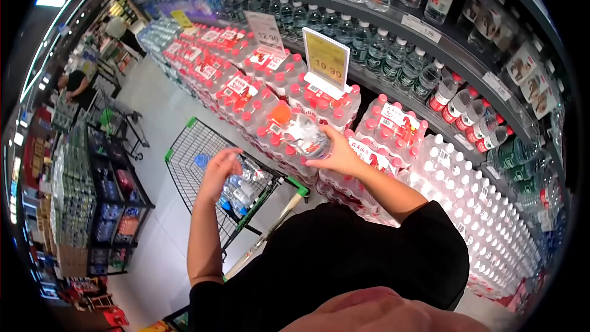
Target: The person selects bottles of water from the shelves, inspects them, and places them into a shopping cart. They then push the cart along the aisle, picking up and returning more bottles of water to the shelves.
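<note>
My right hand point(339, 152) is wrapped round a clear plastic bottle point(305, 134), held tilted in front of the shrink-wrapped water packs. An orange cap point(281, 112) shows at the bottle's far end. Over the wire shopping cart point(178, 147) is my left hand point(220, 171), its fingers loosely bent and apart, with nothing visible between them. A blue bottle cap point(201, 160) appears just beside that hand. Several clear bottles point(243, 192) lie inside the cart, partly hidden by my left hand and wrist.
Red-capped water packs point(236, 89) are stacked along the shelf, with price signs point(327, 61) standing above. White-capped packs point(479, 209) fill the right side. Shelves of bottles point(393, 61) rise behind. Across the aisle are a display rack point(110, 209), another cart point(117, 120) and a person point(77, 83).
</note>
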A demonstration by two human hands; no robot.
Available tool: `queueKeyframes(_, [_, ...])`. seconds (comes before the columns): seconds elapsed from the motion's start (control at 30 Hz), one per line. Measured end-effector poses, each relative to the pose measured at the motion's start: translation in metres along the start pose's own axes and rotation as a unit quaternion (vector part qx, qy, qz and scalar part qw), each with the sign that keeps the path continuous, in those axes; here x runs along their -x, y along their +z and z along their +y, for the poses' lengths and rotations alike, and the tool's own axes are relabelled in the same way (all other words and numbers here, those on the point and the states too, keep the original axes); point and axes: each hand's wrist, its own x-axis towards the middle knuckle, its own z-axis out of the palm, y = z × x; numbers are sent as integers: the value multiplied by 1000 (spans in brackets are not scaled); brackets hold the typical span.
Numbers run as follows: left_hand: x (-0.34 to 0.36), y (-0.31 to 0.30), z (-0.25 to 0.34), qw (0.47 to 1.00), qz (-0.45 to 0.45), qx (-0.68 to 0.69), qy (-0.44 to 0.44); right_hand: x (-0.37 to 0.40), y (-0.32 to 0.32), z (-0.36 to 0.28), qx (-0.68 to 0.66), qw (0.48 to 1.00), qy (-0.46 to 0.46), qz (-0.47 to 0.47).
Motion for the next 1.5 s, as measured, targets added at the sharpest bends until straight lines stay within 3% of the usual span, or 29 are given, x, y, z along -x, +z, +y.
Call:
queueKeyframes(0.07, [0,-17,-76,999,5,23,-39,1,-44,-15,-32,998,19,43])
queueKeyframes(0.1, [4,-22,-114,997,32,15,-64,-2,-66,-19,-127,989,42,62])
queueKeyframes(0.13, [12,-23,-140,993,66,-2,-98,-7,-88,-23,-105,989,-1,109])
queueKeyframes(0.17, [21,-24,-165,993,71,9,-95,-13,-114,-36,17,985,-55,164])
queueKeyframes(0.2, [31,-21,-178,991,84,-4,-106,-19,-135,-46,5,971,-71,226])
queueKeyframes(0.23, [39,-22,-195,988,90,11,-121,-29,-160,-51,91,945,-92,302])
queueKeyframes(0.27, [46,-20,-203,986,95,29,-131,-37,-174,-85,17,941,-103,321])
queueKeyframes(0.43, [66,-10,-226,980,116,45,-158,-103,-276,-131,189,830,-161,499])
queueKeyframes(0.5, [68,-5,-219,982,113,47,-146,-125,-308,-128,235,829,-168,480])
queueKeyframes(0.53, [68,-3,-217,981,121,48,-146,-136,-324,-120,277,829,-120,471])
queueKeyframes(0.57, [67,-2,-215,980,128,46,-145,-147,-338,-109,238,865,-118,427])
queueKeyframes(0.63, [69,2,-214,978,146,44,-143,-165,-329,-96,273,841,-97,457])
queueKeyframes(0.77, [75,1,-216,977,153,54,-138,-191,-325,-79,227,880,-73,410])
queueKeyframes(0.93, [90,-4,-218,975,171,64,-131,-195,-322,-91,148,929,53,336])
queueKeyframes(1.03, [93,-5,-226,973,177,71,-131,-194,-321,-90,197,931,5,309])
queueKeyframes(1.17, [91,-3,-227,975,175,61,-126,-191,-322,-99,169,947,80,260])
queueKeyframes(1.23, [91,-5,-223,974,175,40,-140,-198,-338,-81,199,918,-26,343])
queueKeyframes(1.27, [92,-6,-221,971,186,17,-147,-198,-339,-84,250,873,-70,413])
queueKeyframes(1.3, [92,-10,-224,969,201,9,-143,-188,-334,-95,206,881,-182,386])
queueKeyframes(1.33, [93,-12,-235,964,237,-22,-123,-181,-315,-94,223,803,-268,483])
queueKeyframes(1.4, [100,-18,-247,946,296,-67,-109,-147,-253,-99,123,810,-358,447])
queueKeyframes(1.43, [105,-26,-266,927,324,-164,-92,-132,-215,-95,98,823,-372,417])
queueKeyframes(1.5, [116,-21,-248,851,385,-318,-163,-102,-150,-57,96,888,-340,296])
